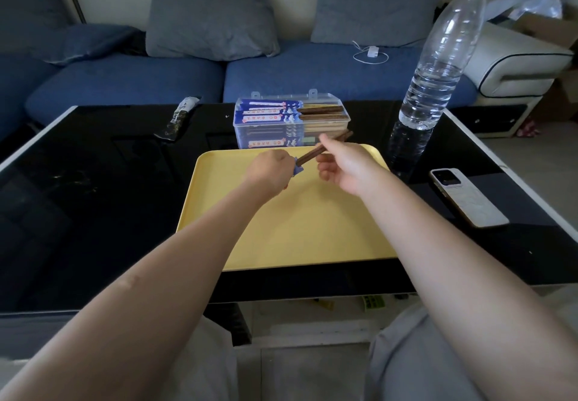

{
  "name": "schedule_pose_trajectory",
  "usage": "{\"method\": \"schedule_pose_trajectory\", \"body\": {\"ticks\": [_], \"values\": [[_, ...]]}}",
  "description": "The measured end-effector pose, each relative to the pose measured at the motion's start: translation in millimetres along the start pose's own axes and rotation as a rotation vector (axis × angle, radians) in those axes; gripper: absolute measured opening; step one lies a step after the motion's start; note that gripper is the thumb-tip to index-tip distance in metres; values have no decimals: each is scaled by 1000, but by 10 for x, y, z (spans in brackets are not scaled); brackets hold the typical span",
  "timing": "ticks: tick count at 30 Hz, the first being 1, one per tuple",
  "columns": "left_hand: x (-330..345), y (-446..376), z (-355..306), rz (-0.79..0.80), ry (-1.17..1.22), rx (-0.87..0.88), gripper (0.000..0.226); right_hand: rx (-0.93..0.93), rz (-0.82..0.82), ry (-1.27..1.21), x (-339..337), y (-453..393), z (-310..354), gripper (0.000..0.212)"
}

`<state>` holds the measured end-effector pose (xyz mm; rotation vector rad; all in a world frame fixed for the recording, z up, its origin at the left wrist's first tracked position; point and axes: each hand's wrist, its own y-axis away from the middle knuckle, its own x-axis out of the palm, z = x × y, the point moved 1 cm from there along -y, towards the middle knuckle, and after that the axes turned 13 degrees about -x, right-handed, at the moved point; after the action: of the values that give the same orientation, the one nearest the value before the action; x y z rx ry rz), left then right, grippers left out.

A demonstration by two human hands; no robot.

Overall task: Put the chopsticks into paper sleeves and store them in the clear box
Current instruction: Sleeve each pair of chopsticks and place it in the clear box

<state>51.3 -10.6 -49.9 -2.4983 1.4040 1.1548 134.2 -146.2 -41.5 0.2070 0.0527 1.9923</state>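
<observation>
Centre frame | left hand clenched blue sleeve steady | right hand pinched chopsticks, likely feeding them in | clear box behind, open to receive.

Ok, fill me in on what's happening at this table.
A person is sliding a pair of brown chopsticks into a blue paper sleeve above a yellow tray. The left hand grips the sleeve; the right hand pinches the chopsticks further up, and most of their length is outside the sleeve. Behind the tray, the clear box already holds several sleeved pairs. A water bottle and a phone sit to the right.
</observation>
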Motion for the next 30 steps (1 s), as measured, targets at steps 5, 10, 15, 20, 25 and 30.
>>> {"method": "schedule_pose_trajectory", "body": {"ticks": [5, 10, 15, 20, 25, 30], "values": [[-58, -115, -23, -117, -354, 79, 33, -31, -101, -54, -73, -57, 31, 17], [-235, -155, -299, -195, -468, 118, 27, -27, -71, -134, -6, -208, 218, 15], [-381, -454, -511, -529, -510, 415, 34, -80, -245, -256, -33, -641, 484, 18], [-355, -817, -459, -491, -631, 394, 53, -33, -358, -362, -93, -1043, 562, 12], [-239, -1134, -320, -318, -746, 259, 66, 70, -242, -277, -50, -1330, 497, 13], [-217, -1289, -231, -430, -776, 254, 66, -68, -359, 74, -228, -1556, 592, 17]]}}
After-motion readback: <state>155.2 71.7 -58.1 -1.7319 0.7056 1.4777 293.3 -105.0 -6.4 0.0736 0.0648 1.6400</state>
